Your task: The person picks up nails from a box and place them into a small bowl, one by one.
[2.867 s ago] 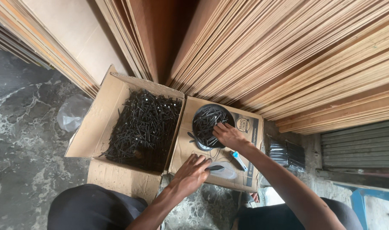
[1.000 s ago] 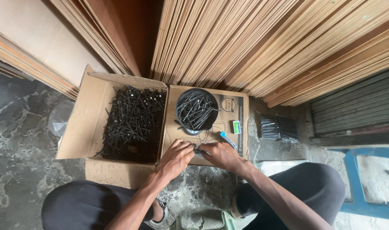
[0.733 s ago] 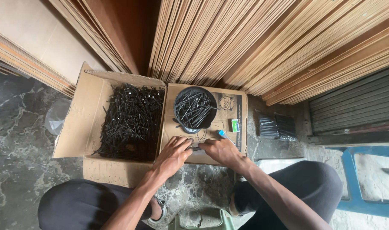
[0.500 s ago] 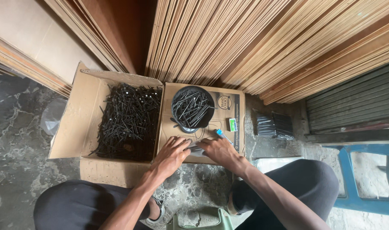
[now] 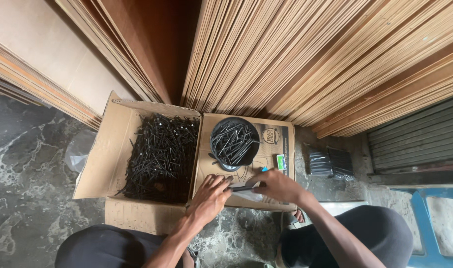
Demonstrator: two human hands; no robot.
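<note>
Currently, lower centre of the frame: left hand (image 5: pixel 210 198) and right hand (image 5: pixel 277 185) meet over the folded-out cardboard flap (image 5: pixel 286 198), each pinching one end of a small bundle of black screws (image 5: pixel 242 188) that lies level between them, above a clear plastic bag (image 5: pixel 250 196).

Handling note, as a judgement: the bundle goes best if the screws are kept parallel with heads to one side, both pinches firm, and the bag mouth held open beneath so that no screw slips or pricks through the film. The points look sharp, so fingertips belong on the shanks.

Count:
- Hands: two, both closed on the screw bundle.
- Screw bundle in hand: one; the number of screws in it is too small to tell.
- Cardboard box (image 5: pixel 103 154), centre left: one, open, holding a loose heap of black screws (image 5: pixel 159 154), far too many to count.
- Black round bowl (image 5: pixel 234 142), centre: one, on the flap, part-filled with screws.
- Clear plastic bag under the hands: one.
- Small green-and-white packet (image 5: pixel 281 162), right of the bowl: one.
- Blue-tipped item (image 5: pixel 264 169), mostly hidden by the right hand: one, kind unclear.
- Packed bags of screws (image 5: pixel 330 162), centre right on the floor: a small stack, number unclear.
- Crumpled plastic bag (image 5: pixel 77 154), left of the box: one.
- Plywood sheets (image 5: pixel 296 59), upper frame: dozens, leaning on edge.
</note>
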